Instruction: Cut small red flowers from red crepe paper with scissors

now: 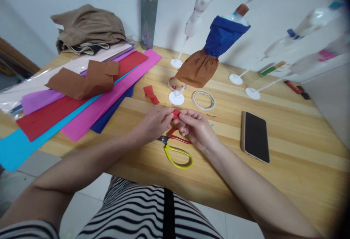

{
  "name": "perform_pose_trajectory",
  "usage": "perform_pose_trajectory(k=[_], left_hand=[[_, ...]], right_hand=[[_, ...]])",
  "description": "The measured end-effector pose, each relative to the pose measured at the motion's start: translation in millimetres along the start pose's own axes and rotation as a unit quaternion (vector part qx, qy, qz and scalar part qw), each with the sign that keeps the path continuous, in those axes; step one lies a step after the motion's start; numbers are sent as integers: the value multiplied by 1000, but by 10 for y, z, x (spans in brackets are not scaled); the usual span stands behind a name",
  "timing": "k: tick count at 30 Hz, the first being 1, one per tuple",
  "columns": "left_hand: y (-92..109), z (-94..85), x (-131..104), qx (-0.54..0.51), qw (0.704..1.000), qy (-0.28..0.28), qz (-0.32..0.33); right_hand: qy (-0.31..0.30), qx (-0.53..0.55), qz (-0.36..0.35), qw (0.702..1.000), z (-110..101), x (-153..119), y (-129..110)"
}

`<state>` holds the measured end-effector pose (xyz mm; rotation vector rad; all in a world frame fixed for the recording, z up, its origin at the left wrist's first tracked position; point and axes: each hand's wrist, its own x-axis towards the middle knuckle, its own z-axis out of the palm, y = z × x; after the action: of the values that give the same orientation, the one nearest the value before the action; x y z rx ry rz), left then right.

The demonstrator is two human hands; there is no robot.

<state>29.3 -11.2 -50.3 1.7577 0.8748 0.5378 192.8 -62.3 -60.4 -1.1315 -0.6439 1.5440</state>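
Note:
Between the fingertips of both hands is a small red paper piece (176, 114), its exact shape partly covered. My left hand (155, 122) pinches its left side and my right hand (195, 125) pinches its right side. Beneath them lie scissors (179, 157) with one yellow and one red handle; the left hand hides the blades. Beyond the hands stands a small dress form wearing a blue paper top (224, 36) and a gathered brown paper skirt (198, 67), on a white round base (176, 98). A torn red scrap (151, 94) rests left of that base.
Coloured paper strips (109, 100) and a brown sheet (95, 78) pile up on the left, below a folded brown cloth (90, 27). A flask (149, 16) stands behind. Tape rolls (203, 100), a phone (256, 136) and more dress forms (202, 2) occupy the middle and right.

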Motion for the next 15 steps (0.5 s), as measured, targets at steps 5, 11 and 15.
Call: perform_pose_trajectory(k=[5, 11, 15], left_hand=[[21, -7, 25, -56, 998, -4, -38], [140, -122, 90, -228, 963, -68, -126], [140, -187, 100, -274, 950, -105, -107]], right_hand=[[7, 1, -4, 1000, -3, 2, 1], [-8, 34, 20, 999, -16, -1, -38], [-18, 37, 26, 999, -31, 0, -53]])
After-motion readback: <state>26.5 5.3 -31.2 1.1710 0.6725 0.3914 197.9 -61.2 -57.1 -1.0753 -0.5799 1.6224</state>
